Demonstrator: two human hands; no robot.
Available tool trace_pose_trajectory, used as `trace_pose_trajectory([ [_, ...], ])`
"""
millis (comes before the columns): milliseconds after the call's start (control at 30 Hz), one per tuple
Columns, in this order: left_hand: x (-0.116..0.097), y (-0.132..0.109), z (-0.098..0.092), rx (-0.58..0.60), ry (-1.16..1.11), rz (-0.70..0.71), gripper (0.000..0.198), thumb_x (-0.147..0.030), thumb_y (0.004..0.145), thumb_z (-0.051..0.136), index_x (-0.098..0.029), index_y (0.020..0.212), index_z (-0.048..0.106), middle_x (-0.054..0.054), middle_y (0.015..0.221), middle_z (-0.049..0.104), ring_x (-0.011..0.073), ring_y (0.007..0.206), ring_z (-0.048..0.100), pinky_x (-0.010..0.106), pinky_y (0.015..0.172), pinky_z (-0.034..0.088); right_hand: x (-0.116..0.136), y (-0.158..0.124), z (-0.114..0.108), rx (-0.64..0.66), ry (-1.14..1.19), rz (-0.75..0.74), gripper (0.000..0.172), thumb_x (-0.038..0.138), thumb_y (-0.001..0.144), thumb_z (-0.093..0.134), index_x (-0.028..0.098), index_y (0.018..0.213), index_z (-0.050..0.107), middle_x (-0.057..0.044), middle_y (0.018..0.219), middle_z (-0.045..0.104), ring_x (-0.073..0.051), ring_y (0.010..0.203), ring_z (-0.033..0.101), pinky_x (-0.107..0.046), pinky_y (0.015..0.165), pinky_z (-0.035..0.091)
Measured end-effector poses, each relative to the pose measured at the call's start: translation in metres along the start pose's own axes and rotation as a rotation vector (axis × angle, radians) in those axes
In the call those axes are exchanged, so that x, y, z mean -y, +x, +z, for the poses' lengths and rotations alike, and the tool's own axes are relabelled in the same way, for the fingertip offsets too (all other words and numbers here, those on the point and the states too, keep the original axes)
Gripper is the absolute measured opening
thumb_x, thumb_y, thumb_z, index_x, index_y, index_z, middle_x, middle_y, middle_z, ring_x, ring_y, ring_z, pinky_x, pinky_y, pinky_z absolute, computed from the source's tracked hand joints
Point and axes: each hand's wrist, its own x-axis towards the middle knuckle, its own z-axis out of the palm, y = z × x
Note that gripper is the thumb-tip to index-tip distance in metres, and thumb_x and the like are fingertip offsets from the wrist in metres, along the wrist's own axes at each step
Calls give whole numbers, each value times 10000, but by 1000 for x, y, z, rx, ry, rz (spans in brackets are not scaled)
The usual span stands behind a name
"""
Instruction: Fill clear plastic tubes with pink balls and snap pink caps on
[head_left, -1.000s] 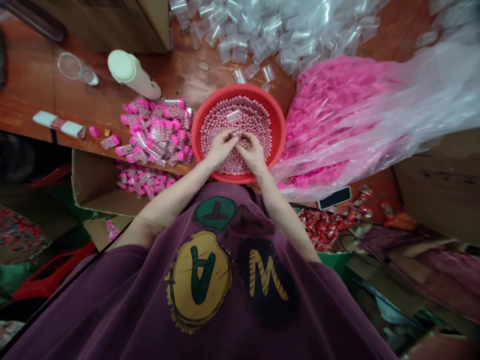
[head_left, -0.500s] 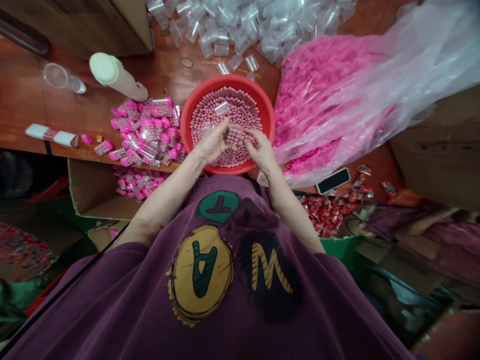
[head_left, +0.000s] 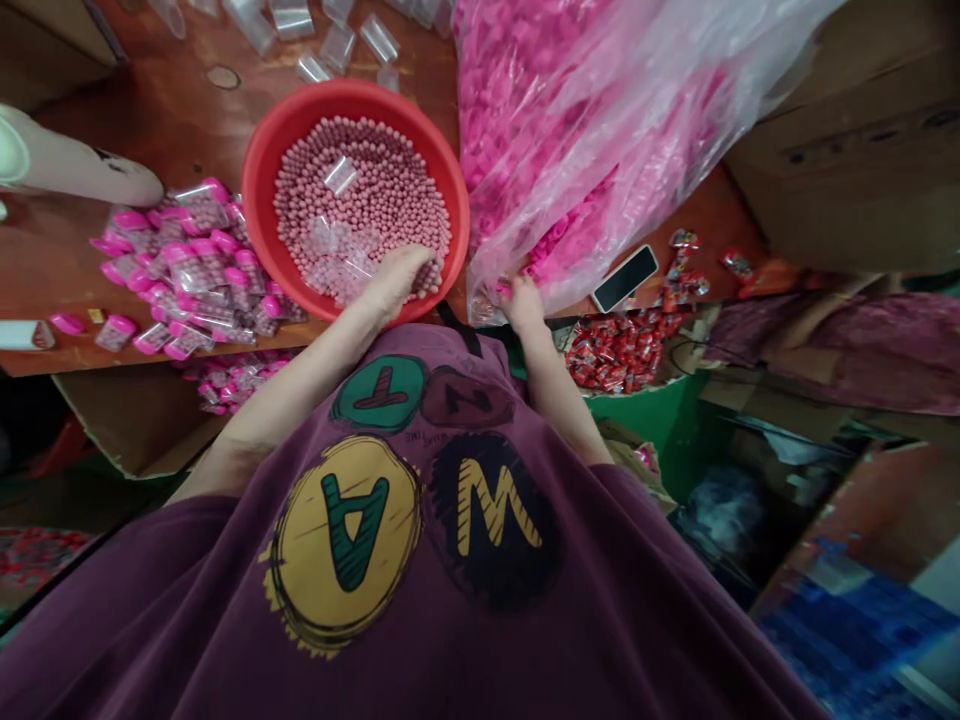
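My left hand (head_left: 403,278) is over the near right side of a red basin (head_left: 255,190) of small pink candy balls (head_left: 390,190). Its fingers are closed around a clear plastic jar (head_left: 427,278) filled with the balls, mostly hidden by the hand. Empty clear jars (head_left: 341,176) lie on the balls. My right hand (head_left: 523,303) is at the near edge of a clear plastic bag (head_left: 675,170) full of pink caps (head_left: 559,230). Its fingers are closed on a pink cap (head_left: 505,290), only partly visible.
Filled jars with pink caps (head_left: 199,270) are heaped left of the basin, beside a white cylindrical bottle (head_left: 90,165). More empty clear jars (head_left: 337,45) lie beyond the basin. A phone (head_left: 625,278) rests right of the bag, near red wrapped packets (head_left: 622,350). A cardboard box (head_left: 135,420) stands below the table's left edge.
My right hand has left the basin and moved right to the bag of caps. The left hand still holds the filled jar over the basin. The view has shifted right and closer.
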Motion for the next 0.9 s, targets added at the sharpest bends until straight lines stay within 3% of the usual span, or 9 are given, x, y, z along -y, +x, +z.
trace_pose_trajectory([
  [133, 2, -2, 5, 9, -3, 25, 231, -409, 950, 736, -205, 849, 699, 50, 724, 715, 152, 659, 666, 256, 607, 532, 7, -1, 13, -35, 32, 145, 434, 120, 985, 543, 35, 1372, 721, -331, 1507, 661, -367, 1309, 724, -574, 1193, 563],
  [200, 2, -4, 6, 43, -32, 33, 188, -370, 983, 704, -195, 916, 727, 69, 804, 747, 160, 718, 691, 274, 658, 564, -3, -3, 11, -153, 196, 193, 351, 187, 1011, 562, 74, 1296, 733, -275, 1411, 718, -329, 1283, 719, -552, 1205, 564],
  [267, 2, -6, 8, 91, -68, 35, 98, -256, 964, 682, -178, 974, 741, 68, 876, 759, 146, 754, 700, 266, 683, 565, -14, -9, 4, -271, 465, 209, 333, 367, 1047, 607, 132, 1254, 722, -173, 1202, 771, -285, 1124, 748, -522, 1111, 628],
  [333, 0, -8, 12, 152, -89, 38, 167, -136, 890, 680, -164, 1036, 756, 54, 942, 763, 124, 784, 710, 244, 690, 554, -15, -16, -8, -311, 750, 157, 481, 605, 1039, 627, 192, 1273, 706, -76, 1027, 747, -244, 921, 748, -479, 938, 686],
  [433, -2, -12, 19, 221, -83, 67, 340, -77, 834, 710, -160, 1156, 782, 48, 1051, 787, 124, 871, 741, 241, 764, 584, 9, -25, -31, -252, 975, -61, 663, 802, 958, 676, 267, 1348, 709, -38, 1020, 734, -218, 838, 740, -447, 831, 701],
  [533, -2, -12, 22, 218, -71, 127, 339, -126, 861, 782, -176, 1195, 800, 44, 1080, 816, 150, 998, 762, 282, 943, 627, 56, -26, -58, -191, 910, -280, 651, 814, 973, 686, 315, 1388, 734, -51, 1153, 756, -217, 917, 754, -467, 889, 708],
  [667, 0, -13, 18, 216, -79, 237, 302, -252, 856, 901, -172, 1137, 826, 58, 1084, 836, 197, 1112, 777, 354, 1097, 610, 106, -26, -84, -200, 760, -396, 557, 768, 1003, 708, 284, 1266, 789, -44, 1082, 782, -216, 939, 748, -449, 920, 701],
  [767, 2, -16, 13, 178, -98, 278, 373, -381, 863, 936, -178, 1157, 831, 62, 1051, 828, 207, 1023, 786, 348, 972, 636, 122, -31, -92, -250, 639, -446, 448, 692, 1065, 670, 271, 1126, 811, -43, 1036, 785, -224, 968, 751, -435, 933, 684],
  [900, 1, -25, 12, 147, -152, 280, 396, -489, 908, 909, -197, 1158, 817, 60, 1010, 793, 187, 880, 772, 310, 774, 624, 130, -40, -98, -277, 516, -535, 372, 552, 1141, 574, 276, 1139, 824, -57, 1058, 782, -242, 1020, 755, -459, 981, 657],
])
